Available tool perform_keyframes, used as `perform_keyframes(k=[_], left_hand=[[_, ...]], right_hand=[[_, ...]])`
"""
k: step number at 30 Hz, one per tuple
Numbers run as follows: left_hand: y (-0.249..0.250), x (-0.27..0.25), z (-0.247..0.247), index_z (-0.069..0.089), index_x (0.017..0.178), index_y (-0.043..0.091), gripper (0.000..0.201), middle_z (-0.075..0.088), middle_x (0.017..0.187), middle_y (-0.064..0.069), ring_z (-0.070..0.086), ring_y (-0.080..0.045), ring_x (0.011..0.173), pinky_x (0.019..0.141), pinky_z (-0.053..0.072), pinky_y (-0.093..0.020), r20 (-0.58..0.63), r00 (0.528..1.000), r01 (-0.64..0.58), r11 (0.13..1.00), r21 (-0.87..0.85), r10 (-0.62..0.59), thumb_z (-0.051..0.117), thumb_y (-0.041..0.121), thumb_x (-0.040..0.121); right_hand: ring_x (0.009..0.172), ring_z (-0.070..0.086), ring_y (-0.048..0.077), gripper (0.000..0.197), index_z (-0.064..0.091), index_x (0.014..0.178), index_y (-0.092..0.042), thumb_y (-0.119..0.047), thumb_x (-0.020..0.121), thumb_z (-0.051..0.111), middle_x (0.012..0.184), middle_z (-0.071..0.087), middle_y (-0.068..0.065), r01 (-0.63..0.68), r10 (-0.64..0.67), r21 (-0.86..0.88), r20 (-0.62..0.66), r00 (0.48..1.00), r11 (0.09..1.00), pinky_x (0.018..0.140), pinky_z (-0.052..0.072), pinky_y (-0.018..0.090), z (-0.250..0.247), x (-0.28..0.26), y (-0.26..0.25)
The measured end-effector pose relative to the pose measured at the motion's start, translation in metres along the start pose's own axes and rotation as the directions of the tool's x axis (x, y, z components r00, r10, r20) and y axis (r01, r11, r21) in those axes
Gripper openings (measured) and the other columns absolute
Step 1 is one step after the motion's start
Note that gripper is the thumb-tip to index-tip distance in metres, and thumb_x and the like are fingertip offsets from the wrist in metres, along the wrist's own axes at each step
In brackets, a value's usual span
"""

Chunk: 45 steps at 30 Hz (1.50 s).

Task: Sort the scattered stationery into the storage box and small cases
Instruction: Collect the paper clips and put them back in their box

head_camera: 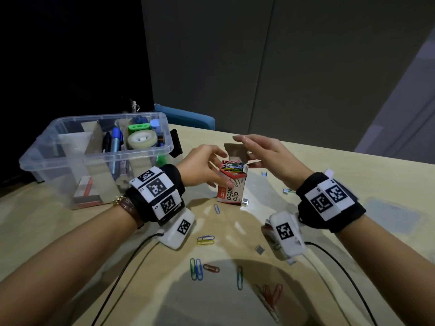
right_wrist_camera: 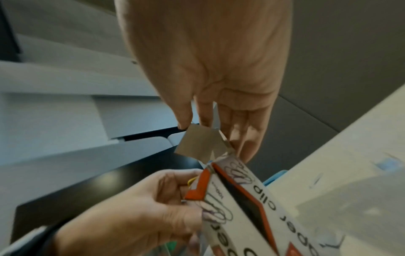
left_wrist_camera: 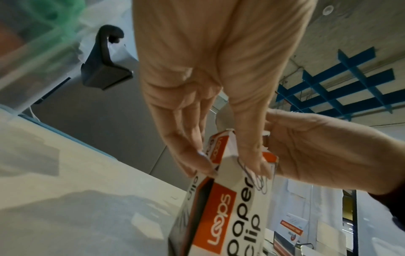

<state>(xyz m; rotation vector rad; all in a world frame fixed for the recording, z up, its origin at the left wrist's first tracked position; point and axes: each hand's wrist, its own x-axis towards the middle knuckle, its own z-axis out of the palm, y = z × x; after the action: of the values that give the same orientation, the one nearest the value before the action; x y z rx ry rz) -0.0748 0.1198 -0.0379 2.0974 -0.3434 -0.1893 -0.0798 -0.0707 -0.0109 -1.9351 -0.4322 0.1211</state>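
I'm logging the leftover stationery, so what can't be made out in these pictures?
- Head view: small red-and-white case, mostly hidden behind the right wrist camera.
- Head view: storage box lower contents, blurred by its clear wall.
- Right wrist view: paper clip box, bottom cut off by the frame edge.

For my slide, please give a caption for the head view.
Left hand steadies the full white-and-orange cardboard paper clip box; right hand holds its lid flap.
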Motion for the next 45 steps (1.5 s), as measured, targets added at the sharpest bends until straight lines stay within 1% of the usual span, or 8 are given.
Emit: perform_keyframes(k=[4, 7, 12, 22, 27, 31, 37, 45], left_hand=[[-0.004, -0.001, 0.0, 0.065, 0.109, 0.011, 0.047, 0.07, 0.093, 0.001, 0.071, -0.016, 0.081, 0.06, 0.059, -0.03, -0.017, 0.994, -0.104, 0.995, -0.007, 0.104, 0.086, 0.01, 0.068], [-0.004, -0.002, 0.001, 0.067, 0.106, 0.01, 0.042, 0.071, 0.094, 0.0, 0.071, -0.015, 0.08, 0.058, 0.058, -0.028, -0.04, 0.99, -0.136, 0.991, -0.002, 0.136, 0.086, 0.01, 0.068], [-0.005, -0.002, 0.002, 0.068, 0.106, 0.006, 0.042, 0.071, 0.092, -0.001, 0.071, -0.015, 0.079, 0.056, 0.056, -0.025, -0.042, 0.987, -0.155, 0.988, 0.006, 0.155, 0.086, 0.009, 0.068], [-0.005, -0.002, 0.003, 0.069, 0.105, 0.005, 0.041, 0.07, 0.095, -0.005, 0.071, -0.015, 0.077, 0.056, 0.058, -0.028, -0.037, 0.985, -0.167, 0.986, 0.017, 0.167, 0.086, 0.01, 0.069], [-0.005, -0.003, 0.004, 0.07, 0.104, 0.005, 0.037, 0.069, 0.092, -0.002, 0.07, -0.013, 0.077, 0.055, 0.057, -0.027, -0.036, 0.985, -0.169, 0.986, 0.01, 0.17, 0.085, 0.011, 0.071], [-0.005, -0.005, 0.005, 0.07, 0.102, 0.01, 0.03, 0.069, 0.089, 0.002, 0.068, -0.009, 0.076, 0.056, 0.059, -0.03, -0.036, 0.982, -0.187, 0.982, 0.012, 0.187, 0.081, 0.016, 0.075], [-0.006, -0.003, 0.007, 0.071, 0.104, 0.007, 0.033, 0.071, 0.094, -0.005, 0.07, -0.018, 0.086, 0.056, 0.059, -0.028, -0.049, 0.978, -0.2, 0.979, 0.048, 0.203, 0.082, 0.017, 0.075], [-0.006, -0.004, 0.006, 0.07, 0.105, 0.006, 0.032, 0.071, 0.097, -0.004, 0.07, -0.014, 0.083, 0.055, 0.057, -0.024, -0.022, 0.981, -0.192, 0.981, 0.028, 0.193, 0.08, 0.011, 0.075]], right_hand=[[0.105, 0.064, 0.01, 0.032, 0.064, 0.128, -0.021, -0.022, 0.096, 0.059, 0.115, 0.068, -0.001, 0.274, -0.283, -0.31, 0.016, 0.959, 0.91, 0.091, 0.054, 0.03, 0.004, -0.007, 0.013], [0.106, 0.061, 0.008, 0.037, 0.062, 0.131, -0.023, -0.017, 0.094, 0.063, 0.116, 0.066, -0.004, 0.321, -0.335, -0.394, 0.034, 0.942, 0.861, 0.089, 0.053, 0.029, 0.004, -0.013, 0.02], [0.106, 0.062, 0.008, 0.044, 0.062, 0.129, -0.027, -0.012, 0.089, 0.069, 0.118, 0.067, -0.009, 0.323, -0.361, -0.407, -0.018, 0.932, 0.855, 0.087, 0.055, 0.035, 0.009, -0.018, 0.027], [0.106, 0.063, 0.008, 0.043, 0.066, 0.124, -0.028, -0.006, 0.087, 0.067, 0.115, 0.068, -0.01, 0.278, -0.33, -0.383, -0.076, 0.941, 0.881, 0.082, 0.058, 0.037, 0.01, -0.021, 0.024], [0.103, 0.064, 0.005, 0.042, 0.068, 0.121, -0.026, -0.004, 0.086, 0.069, 0.11, 0.071, -0.01, 0.251, -0.303, -0.387, -0.079, 0.95, 0.887, 0.077, 0.058, 0.033, 0.007, -0.019, 0.022], [0.096, 0.067, 0.005, 0.032, 0.073, 0.114, -0.022, -0.014, 0.083, 0.076, 0.102, 0.074, -0.005, 0.237, -0.303, -0.345, -0.15, 0.941, 0.908, 0.077, 0.059, 0.03, 0.011, -0.018, 0.022], [0.087, 0.068, 0.002, 0.022, 0.077, 0.094, -0.029, -0.023, 0.075, 0.083, 0.088, 0.074, -0.013, 0.199, -0.291, -0.344, -0.241, 0.926, 0.918, 0.08, 0.058, 0.032, 0.02, -0.013, 0.022], [0.091, 0.067, 0.004, 0.022, 0.076, 0.101, -0.025, -0.016, 0.081, 0.078, 0.094, 0.073, -0.01, 0.176, -0.265, -0.328, -0.252, 0.931, 0.928, 0.084, 0.056, 0.027, 0.017, -0.012, 0.017]])
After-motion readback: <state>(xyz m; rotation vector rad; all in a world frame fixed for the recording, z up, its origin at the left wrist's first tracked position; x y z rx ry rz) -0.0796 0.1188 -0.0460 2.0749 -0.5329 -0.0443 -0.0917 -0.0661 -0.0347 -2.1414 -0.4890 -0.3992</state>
